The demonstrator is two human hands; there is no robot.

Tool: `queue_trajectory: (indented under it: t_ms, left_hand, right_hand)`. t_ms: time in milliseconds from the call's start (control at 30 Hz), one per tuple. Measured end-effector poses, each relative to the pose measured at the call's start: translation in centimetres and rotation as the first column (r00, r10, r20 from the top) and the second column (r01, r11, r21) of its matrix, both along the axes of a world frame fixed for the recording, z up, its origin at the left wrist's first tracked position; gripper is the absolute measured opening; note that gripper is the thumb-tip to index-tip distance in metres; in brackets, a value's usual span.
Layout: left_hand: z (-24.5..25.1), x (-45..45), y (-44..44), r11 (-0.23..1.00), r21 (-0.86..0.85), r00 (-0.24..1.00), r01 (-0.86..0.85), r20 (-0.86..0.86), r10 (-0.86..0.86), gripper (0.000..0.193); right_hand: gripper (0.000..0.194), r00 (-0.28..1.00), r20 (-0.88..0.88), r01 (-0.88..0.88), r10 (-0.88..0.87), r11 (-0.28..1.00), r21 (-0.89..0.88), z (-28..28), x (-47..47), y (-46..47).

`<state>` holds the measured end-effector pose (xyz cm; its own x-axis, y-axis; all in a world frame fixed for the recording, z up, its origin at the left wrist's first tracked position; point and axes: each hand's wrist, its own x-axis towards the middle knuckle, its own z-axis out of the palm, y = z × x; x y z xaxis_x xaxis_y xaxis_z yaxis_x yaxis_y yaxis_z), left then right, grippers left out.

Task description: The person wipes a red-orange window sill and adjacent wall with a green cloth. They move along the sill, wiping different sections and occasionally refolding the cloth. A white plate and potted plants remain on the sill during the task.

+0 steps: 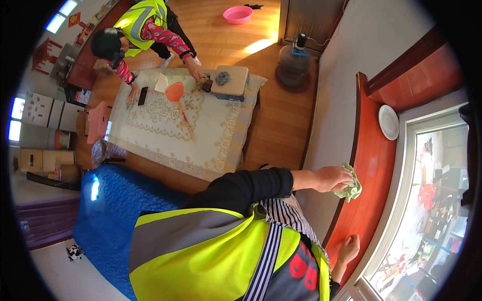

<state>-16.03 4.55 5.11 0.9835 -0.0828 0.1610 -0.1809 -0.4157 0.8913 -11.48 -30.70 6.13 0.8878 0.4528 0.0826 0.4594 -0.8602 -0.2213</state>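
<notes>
My left hand (331, 178) grips a crumpled light green cloth (350, 184) at the inner edge of a glossy red-brown wooden windowsill (371, 165). My right hand (349, 248) is loosely closed, with nothing seen in it, over or on the lower part of the sill. Whether it touches the wood cannot be told. Farther up the sill, a white round plate (388, 122) lies near the window frame.
Across a cloth-covered table (165, 150) leans a co-worker (143, 30), a hand near a metal tin (229, 81). The table bears a phone (143, 96) and an orange fly swatter (175, 92). A large water bottle (293, 64) stands by the wall; a blue-covered sofa (113, 210) is behind me.
</notes>
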Motion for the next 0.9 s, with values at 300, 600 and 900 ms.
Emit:
queue_trajectory:
  t_ms: [300,600,900]
  left_hand:
    - [-0.4,0.4,4.3,0.985,-0.100,0.990,-0.138,-0.056,0.133,0.032]
    - [-1.2,0.2,6.6,0.957,-0.124,0.965,-0.261,-0.056,0.256,0.032]
    - [-1.1,0.8,7.8,0.950,-0.111,0.956,-0.292,-0.068,0.286,0.032]
  right_hand:
    - [0.003,0.989,0.078,-0.123,0.122,0.992,0.001,-0.4,7.4,8.2]
    - [0.006,0.976,0.214,0.059,-0.039,0.994,-0.087,-5.1,9.4,11.2]
    - [0.006,0.966,0.254,0.052,-0.056,0.998,0.024,-5.8,9.4,10.5]
